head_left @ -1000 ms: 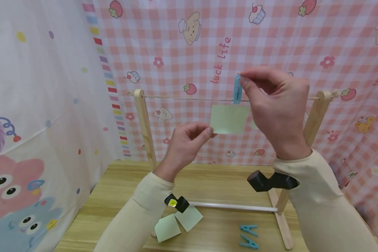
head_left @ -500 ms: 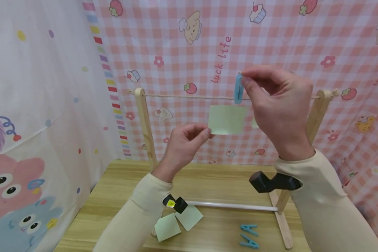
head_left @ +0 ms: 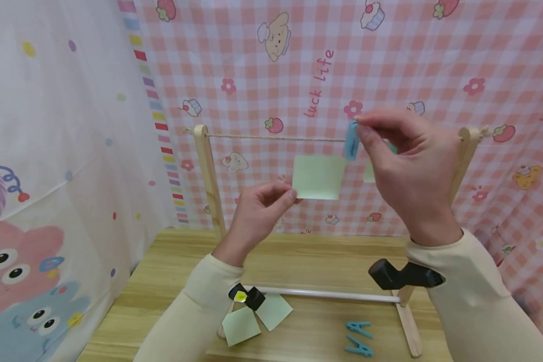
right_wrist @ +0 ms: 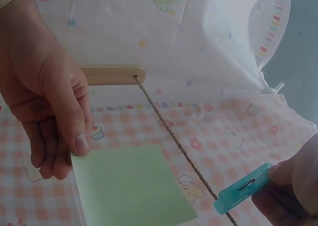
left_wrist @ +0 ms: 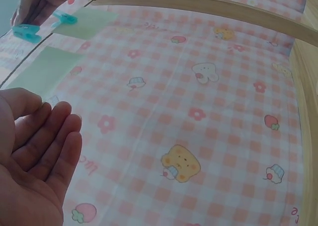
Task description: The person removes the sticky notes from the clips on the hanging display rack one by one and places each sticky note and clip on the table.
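My left hand (head_left: 255, 216) pinches a pale green sticky note (head_left: 318, 177) by its left edge between thumb and fingers. The note is held just below the rope (head_left: 271, 138), apart from it in the right wrist view. My right hand (head_left: 414, 176) pinches a blue clothespin (head_left: 352, 143) by its upper end. Its lower tip overlaps the rope in the right wrist view; whether they touch I cannot tell. Beyond, a second green note (left_wrist: 87, 25) hangs on the rope from another clothespin (left_wrist: 64, 17), mostly hidden by my right hand in the head view.
Wooden posts (head_left: 208, 176) hold the rope, with a white rod (head_left: 326, 293) low between them. Two sticky notes (head_left: 242, 326) and two blue clothespins (head_left: 359, 347) lie on the wooden table (head_left: 307, 251). A checked pink cloth (head_left: 253, 60) hangs behind.
The left hand has drawn the sticky note a little left and down. My right hand with the clothespin has moved right and down, widening the gap between clothespin and note.
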`<state>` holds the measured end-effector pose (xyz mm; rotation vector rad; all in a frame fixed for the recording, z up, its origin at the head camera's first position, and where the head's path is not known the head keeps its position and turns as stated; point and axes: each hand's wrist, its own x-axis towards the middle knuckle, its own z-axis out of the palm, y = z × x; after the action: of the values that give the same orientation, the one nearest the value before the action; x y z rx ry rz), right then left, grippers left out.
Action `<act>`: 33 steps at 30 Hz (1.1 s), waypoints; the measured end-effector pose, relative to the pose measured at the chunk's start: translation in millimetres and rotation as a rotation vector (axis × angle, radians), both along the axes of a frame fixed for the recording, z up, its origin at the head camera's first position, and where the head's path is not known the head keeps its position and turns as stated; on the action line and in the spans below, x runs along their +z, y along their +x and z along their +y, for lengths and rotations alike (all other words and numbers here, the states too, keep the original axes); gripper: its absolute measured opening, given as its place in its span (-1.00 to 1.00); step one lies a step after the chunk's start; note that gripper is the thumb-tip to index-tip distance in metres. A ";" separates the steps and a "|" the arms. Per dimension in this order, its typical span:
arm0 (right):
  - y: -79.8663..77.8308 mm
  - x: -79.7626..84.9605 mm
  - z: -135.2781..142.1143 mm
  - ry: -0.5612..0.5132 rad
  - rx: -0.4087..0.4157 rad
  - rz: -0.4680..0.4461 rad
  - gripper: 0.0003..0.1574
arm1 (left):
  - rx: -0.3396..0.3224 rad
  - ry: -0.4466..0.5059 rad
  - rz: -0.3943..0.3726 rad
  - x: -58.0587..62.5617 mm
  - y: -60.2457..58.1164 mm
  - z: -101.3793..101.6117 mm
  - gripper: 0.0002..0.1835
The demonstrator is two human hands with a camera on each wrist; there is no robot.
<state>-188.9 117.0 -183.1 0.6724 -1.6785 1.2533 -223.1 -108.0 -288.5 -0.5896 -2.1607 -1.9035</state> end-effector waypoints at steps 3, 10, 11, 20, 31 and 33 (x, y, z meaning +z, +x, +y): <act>1.8 -5.6 3.4 -0.008 0.015 -0.002 -0.87 | 0.008 -0.007 0.011 -2.4 0.2 -2.5 -0.81; 4.1 -13.8 9.7 0.035 0.023 -0.002 -0.84 | 0.029 -0.005 0.011 -7.0 1.2 -6.3 -0.81; 4.3 -14.7 10.1 0.038 0.027 -0.001 -0.83 | 0.033 -0.003 0.007 -7.8 1.1 -6.9 -0.81; 10.8 -24.4 12.1 0.075 0.077 -0.004 -0.77 | 0.036 -0.002 -0.028 -15.4 2.8 -12.6 -0.81; 13.6 -38.6 14.7 0.067 0.140 -0.034 -0.70 | 0.056 -0.039 -0.011 -25.9 6.6 -19.7 -0.81; 13.9 -40.9 15.7 0.069 0.138 -0.040 -0.67 | 0.059 -0.043 -0.019 -28.2 7.3 -19.8 -0.81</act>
<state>-175.0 132.7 -224.0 0.8219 -1.7391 1.3174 -215.8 -127.8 -316.6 -0.5112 -2.2101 -1.8447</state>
